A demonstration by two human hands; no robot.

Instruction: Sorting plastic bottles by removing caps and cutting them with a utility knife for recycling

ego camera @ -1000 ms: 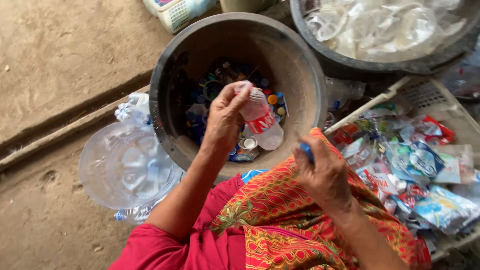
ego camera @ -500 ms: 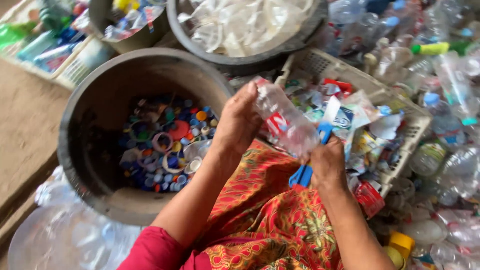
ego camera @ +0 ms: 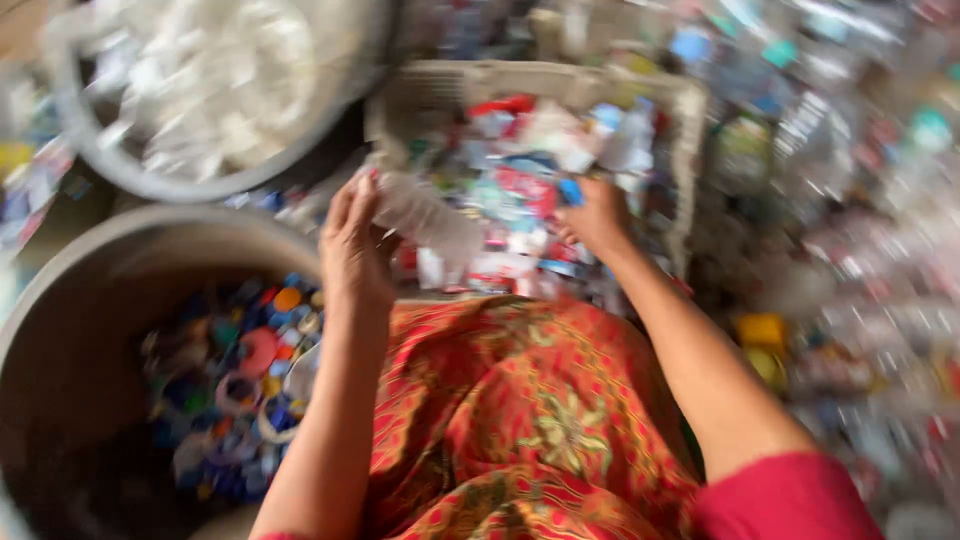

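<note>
- A red and gold patterned cloth (ego camera: 530,410) covers the person's lap, nearest the camera, with both forearms reaching forward over it.
- To the left of the lap stands a large round basin (ego camera: 70,330) with a heap of coloured bottle caps (ego camera: 235,385) in its bottom.
- The left hand (ego camera: 355,245) is closed around the end of a clear plastic bottle (ego camera: 430,215), fingers wrapped over it; the bottle lies tilted, stretching right toward the crate.
- The right hand (ego camera: 598,218) rests at the near edge of the crate's contents; blur hides whether it is pinching anything.
- Beyond the hands sits a pale slatted crate (ego camera: 690,130) filled with torn labels (ego camera: 520,180) in red, blue and white.
- Farther left, a wide bowl (ego camera: 110,175) holds clear plastic pieces.
- On the right lies a blurred pile of bottles (ego camera: 850,200).
</note>
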